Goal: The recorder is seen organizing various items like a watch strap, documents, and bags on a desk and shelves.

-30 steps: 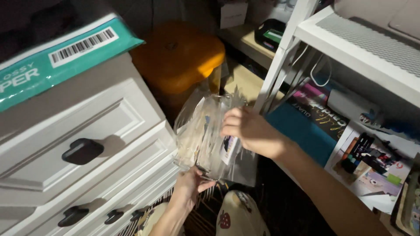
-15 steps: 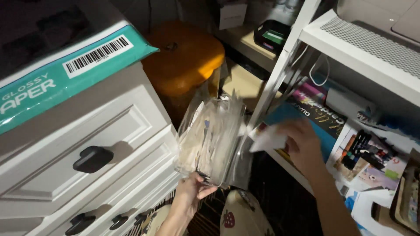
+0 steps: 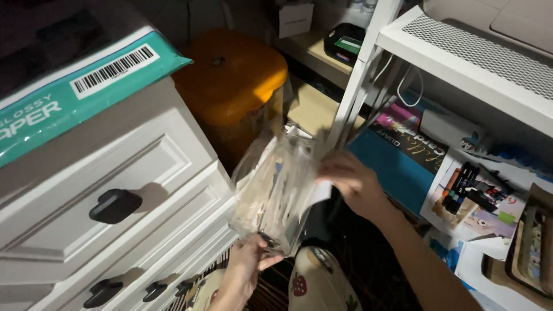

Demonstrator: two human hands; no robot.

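- The left hand (image 3: pixel 246 266) grips the bottom corner of a clear plastic container (image 3: pixel 275 193), fingers curled under its edge; the box is rigid, glossy and packed with crinkled transparent sleeves holding pale cards.
- The right hand (image 3: pixel 352 183) is closed in a pinch on a small white card (image 3: pixel 320 191), flat and thin, at the container's right-hand side; the card touches the outermost sleeve.
- The container stands tilted between the two hands, above the left and just left of the right.
- Left of both hands rises a white drawer chest (image 3: pixel 115 173) with panelled wooden fronts and dark, rounded knobs (image 3: pixel 114 205).
- On top of the chest lies a teal and white paper pack (image 3: pixel 75 92), smooth and shiny, with a barcode label.
- Beyond the container sits an orange lidded tub (image 3: pixel 230 75), rounded and matt.
- Above the right hand a white metal shelf (image 3: pixel 461 57) with a perforated mesh deck slants across the frame.
- Right of that hand, flat printed sheets and a teal folder (image 3: pixel 391 167) lie spread on the lower shelf.
- Below the hands shows soft cloth with a strawberry print (image 3: pixel 314 285).
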